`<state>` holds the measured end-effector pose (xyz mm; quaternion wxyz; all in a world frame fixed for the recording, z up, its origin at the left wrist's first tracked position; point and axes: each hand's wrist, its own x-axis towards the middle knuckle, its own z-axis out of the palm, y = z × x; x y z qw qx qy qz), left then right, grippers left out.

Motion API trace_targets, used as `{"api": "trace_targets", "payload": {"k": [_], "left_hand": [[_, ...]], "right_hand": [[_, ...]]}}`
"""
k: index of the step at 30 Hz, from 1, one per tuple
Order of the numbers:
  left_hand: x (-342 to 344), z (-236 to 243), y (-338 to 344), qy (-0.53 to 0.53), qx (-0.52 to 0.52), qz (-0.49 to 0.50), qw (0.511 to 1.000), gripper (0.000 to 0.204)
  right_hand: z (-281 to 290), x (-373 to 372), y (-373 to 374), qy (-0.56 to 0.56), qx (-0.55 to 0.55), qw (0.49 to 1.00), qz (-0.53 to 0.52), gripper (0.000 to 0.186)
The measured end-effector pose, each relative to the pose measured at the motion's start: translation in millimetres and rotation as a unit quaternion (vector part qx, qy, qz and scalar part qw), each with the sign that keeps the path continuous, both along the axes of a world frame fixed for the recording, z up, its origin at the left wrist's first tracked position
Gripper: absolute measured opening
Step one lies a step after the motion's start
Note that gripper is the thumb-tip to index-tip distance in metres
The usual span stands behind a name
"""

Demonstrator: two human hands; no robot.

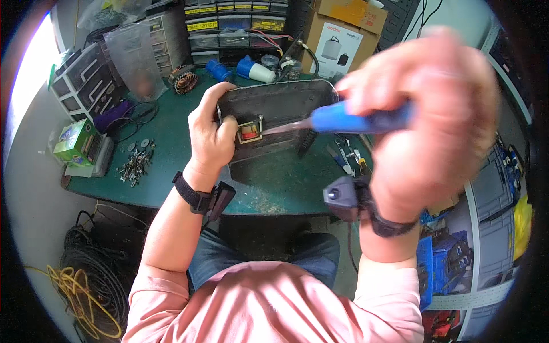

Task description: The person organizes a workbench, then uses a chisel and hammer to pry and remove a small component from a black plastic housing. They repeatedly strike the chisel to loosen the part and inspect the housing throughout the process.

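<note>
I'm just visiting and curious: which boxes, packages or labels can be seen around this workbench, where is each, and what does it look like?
Green carton: left end of bench, small, green with blue and white panels.
Brown cardboard box: back of bench, tall, with a white picture panel.
Yellow labels: on drawer fronts at the back, narrow strips.
Clear plastic bag: back left, upright, see-through.

One blue-handled screwdriver (pixel 343 121), one dark metal panel (pixel 274 103), two blue plug connectors (pixel 237 70) and two wrist devices (pixel 220 200).

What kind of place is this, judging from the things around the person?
Probably an electrical repair workshop. Grey small-parts drawer cabinets stand at the back of the green workbench, a pile of loose metal screws lies on it, and the right hand holds a blue-handled screwdriver to a small transformer.
</note>
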<state>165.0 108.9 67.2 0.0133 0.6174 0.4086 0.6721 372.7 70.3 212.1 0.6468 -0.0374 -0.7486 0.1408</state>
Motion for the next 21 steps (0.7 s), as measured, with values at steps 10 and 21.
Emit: {"api": "trace_targets", "payload": {"k": [10,21], "left_hand": [[-1.0,-2.4,5.4,-0.034,-0.02,-0.015,0.999,0.044],[-2.4,-0.8,5.5,-0.028,-0.049,-0.024,0.998,0.046]], "right_hand": [[-7.7,3.3,-13.3,0.063,-0.039,0.994,0.08,0.031],[-26.3,-3.7,4.1,0.076,-0.087,0.993,0.013,0.025]]}}
